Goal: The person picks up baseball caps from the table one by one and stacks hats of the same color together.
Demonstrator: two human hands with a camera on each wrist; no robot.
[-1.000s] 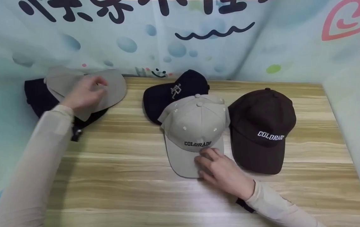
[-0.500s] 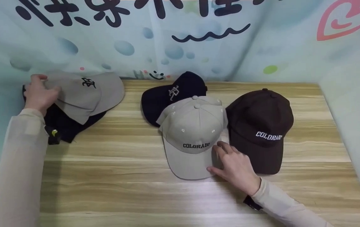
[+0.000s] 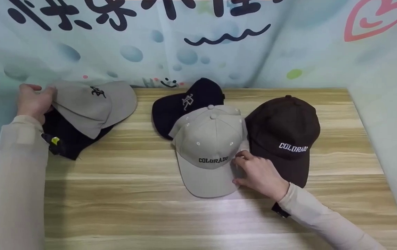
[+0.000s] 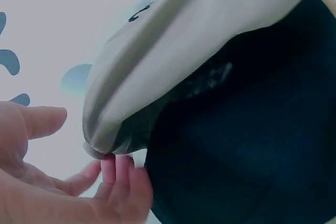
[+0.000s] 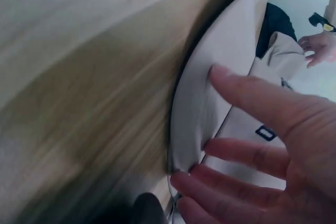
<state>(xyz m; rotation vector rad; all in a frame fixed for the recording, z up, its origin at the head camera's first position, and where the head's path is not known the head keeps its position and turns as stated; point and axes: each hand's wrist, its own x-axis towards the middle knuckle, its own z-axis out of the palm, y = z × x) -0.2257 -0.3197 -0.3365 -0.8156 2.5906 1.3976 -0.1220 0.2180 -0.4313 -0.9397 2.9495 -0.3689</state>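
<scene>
At the table's left end, my left hand (image 3: 34,102) is at the crown of a grey baseball cap (image 3: 83,107), which lies over a dark navy cap (image 3: 75,140). In the left wrist view its fingertips (image 4: 107,169) touch the crown's top button, while the thumb stays apart from the cloth. My right hand (image 3: 261,175) rests at the right side of the brim of a beige cap (image 3: 215,139) lettered COLORADO. From the right wrist, the thumb lies on the brim (image 5: 194,124) with the fingers loosely bent along it.
Another beige cap (image 3: 201,113) sits partly hidden beneath the COLORADO one. Behind them is a navy cap (image 3: 188,104) with a monogram. A dark brown COLORADO cap (image 3: 281,125) stands on the right. Printed cloth (image 3: 201,69) walls the wooden table (image 3: 132,208).
My left hand has moved left across the grey cap, uncovering its monogram, to the crown's top. The right hand has shifted slightly right along the beige brim.
</scene>
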